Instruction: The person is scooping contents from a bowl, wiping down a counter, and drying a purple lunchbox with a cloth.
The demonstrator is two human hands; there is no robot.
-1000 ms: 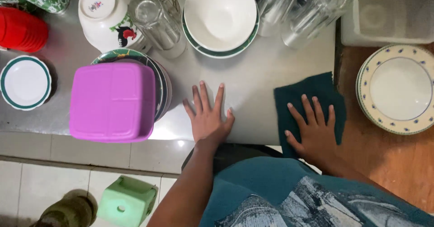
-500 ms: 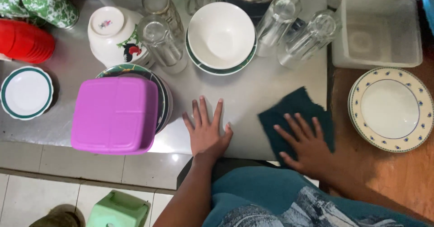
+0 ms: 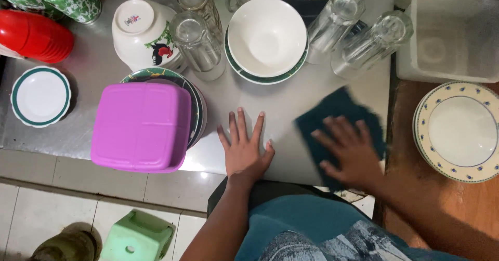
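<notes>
A round maker's mark (image 3: 132,19) with a small red and dark emblem sits on the white underside of the upturned rooster bowl (image 3: 143,35), at the back left of the metal counter (image 3: 291,110). It is too small to read. No packages, signs or screens show.

A dark teal cloth (image 3: 338,116) lay flat on the grey metal counter (image 3: 291,102), close to the counter's right edge. It was soft and roughly square, turned at an angle, its outline blurred. The right hand (image 3: 351,154) pressed down on its lower half, palm flat and fingers spread, covering much of it. The left hand (image 3: 243,149) rested just beside the cloth, flat on the bare counter, fingers spread, not touching it.
</notes>
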